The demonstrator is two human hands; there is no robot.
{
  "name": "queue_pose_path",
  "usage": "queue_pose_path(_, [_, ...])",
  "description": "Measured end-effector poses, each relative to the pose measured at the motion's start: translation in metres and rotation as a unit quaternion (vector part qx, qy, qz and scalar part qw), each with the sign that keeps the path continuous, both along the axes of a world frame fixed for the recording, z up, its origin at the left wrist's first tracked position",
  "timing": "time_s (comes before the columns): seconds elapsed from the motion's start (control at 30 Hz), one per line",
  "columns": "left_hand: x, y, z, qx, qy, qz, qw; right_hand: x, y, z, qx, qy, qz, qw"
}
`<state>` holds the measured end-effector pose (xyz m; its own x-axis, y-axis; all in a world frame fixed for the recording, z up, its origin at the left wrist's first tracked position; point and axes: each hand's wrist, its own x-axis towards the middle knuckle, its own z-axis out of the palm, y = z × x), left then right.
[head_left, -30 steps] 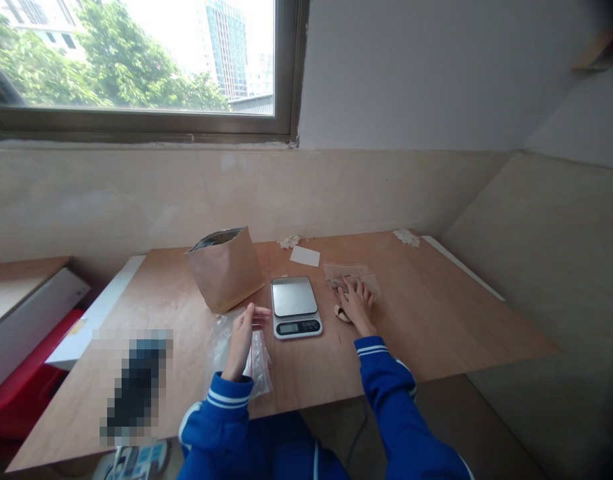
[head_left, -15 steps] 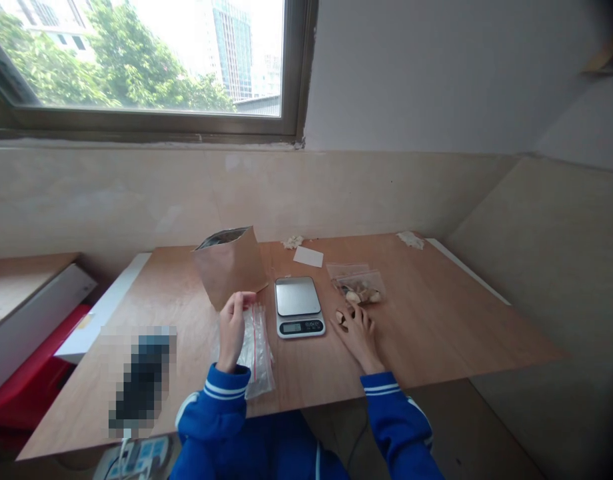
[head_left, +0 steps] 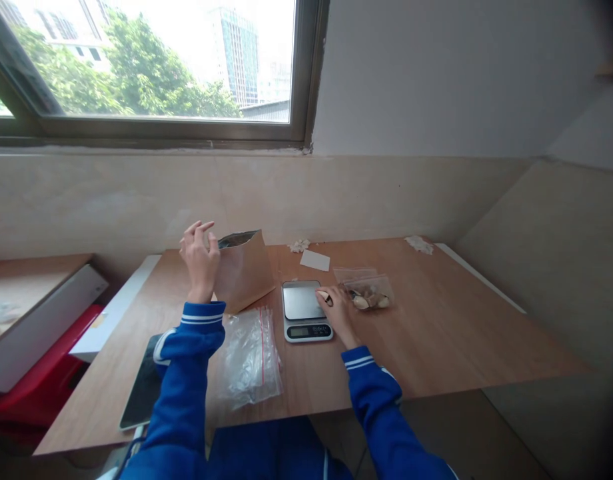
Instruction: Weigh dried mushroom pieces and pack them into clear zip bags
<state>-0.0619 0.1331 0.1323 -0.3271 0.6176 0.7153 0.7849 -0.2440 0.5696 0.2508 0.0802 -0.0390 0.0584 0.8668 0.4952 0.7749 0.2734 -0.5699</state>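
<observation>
My left hand (head_left: 199,260) is raised in the air with its fingers apart, holding nothing, right beside a standing brown kraft pouch (head_left: 245,275) with a dark foil lining. My right hand (head_left: 338,315) rests at the right edge of a small digital kitchen scale (head_left: 302,311). Its fingers pinch a pale nut piece (head_left: 325,297) above the steel platform. A small zip bag of similar pieces (head_left: 369,295) lies just to the right of that hand. A clear zip bag with a red stripe (head_left: 250,360) lies flat in front of the pouch, touched by neither hand.
A dark tablet (head_left: 142,381) lies partly under my left sleeve on the wooden table (head_left: 451,333). A white card (head_left: 315,261) and crumpled white scraps (head_left: 299,245) sit near the tiled wall. A window is above, and a red object stands off the table's left side.
My left hand has left the clear bag and risen beside the pouch. My right hand has moved left from the nut bag to the scale, now pinching a nut piece.
</observation>
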Motion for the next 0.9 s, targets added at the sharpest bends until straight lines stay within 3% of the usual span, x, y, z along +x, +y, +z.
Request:
queue_pose_path(0.17, [-0.003, 0.013, -0.016, -0.085, 0.055, -0.029, 0.994, -0.042, 0.032, 0.010, -0.075, -0.155, 0.012, 0.985])
queue_pose_path(0.33, [-0.004, 0.004, -0.017, -0.122, 0.064, -0.050, 0.989, -0.057, 0.029, 0.007, -0.069, -0.265, 0.025, 0.961])
queue_pose_path(0.43, [-0.003, -0.009, -0.011, -0.143, 0.027, -0.042, 0.988, -0.056, 0.021, 0.007, -0.061, -0.243, 0.040, 0.967])
queue_pose_path(0.53, [-0.003, -0.023, -0.002, -0.189, -0.004, -0.027, 0.982, -0.047, 0.015, 0.018, -0.052, -0.129, 0.046, 0.989])
queue_pose_path(0.6, [-0.004, -0.033, 0.003, -0.226, 0.005, -0.023, 0.974, -0.041, 0.008, 0.038, -0.020, -0.017, 0.051, 0.998])
queue_pose_path(0.67, [-0.004, -0.045, 0.007, -0.257, 0.032, -0.036, 0.965, -0.039, -0.003, 0.070, 0.025, 0.099, 0.078, 0.992])
queue_pose_path(0.77, [-0.002, -0.066, 0.008, -0.274, 0.066, -0.071, 0.957, -0.048, -0.025, 0.128, 0.004, 0.213, 0.210, 0.954])
queue_pose_path(0.83, [0.001, -0.078, 0.004, -0.263, 0.075, -0.088, 0.958, -0.060, -0.037, 0.162, -0.069, 0.176, 0.347, 0.919])
queue_pose_path(0.9, [0.004, -0.088, -0.001, -0.250, 0.075, -0.097, 0.960, -0.073, -0.040, 0.183, -0.101, 0.090, 0.434, 0.891])
